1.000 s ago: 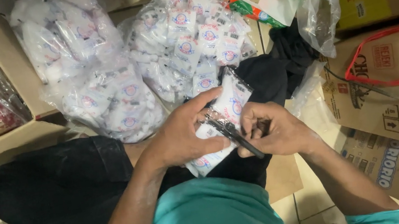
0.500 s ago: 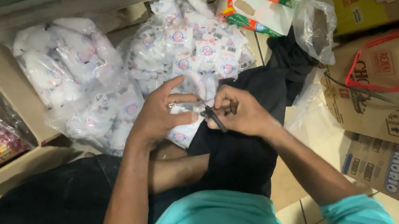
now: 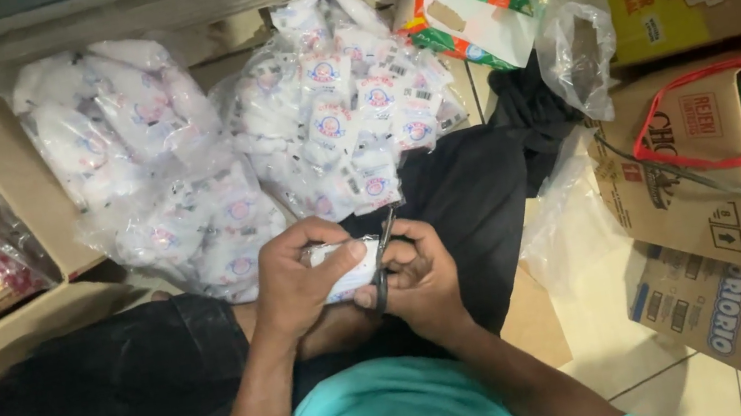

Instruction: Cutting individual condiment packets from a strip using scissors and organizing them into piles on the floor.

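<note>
While the left hand (image 3: 295, 287) pinches a small white sachet (image 3: 346, 270) between thumb and curled fingers above the lap, the right hand (image 3: 419, 281) grips dark scissors (image 3: 382, 262), blades touching the sachet's right edge, just below a heap of bagged sachets (image 3: 346, 126).

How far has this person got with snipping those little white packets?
Done: I cannot tell; no separate heap of cut packets stands out. In hand: the left hand holds one small white sachet while the right hand works scissors against its edge. Left: apparently plenty, judging by the big clear bags of white sachets piled just beyond the knees.
</note>
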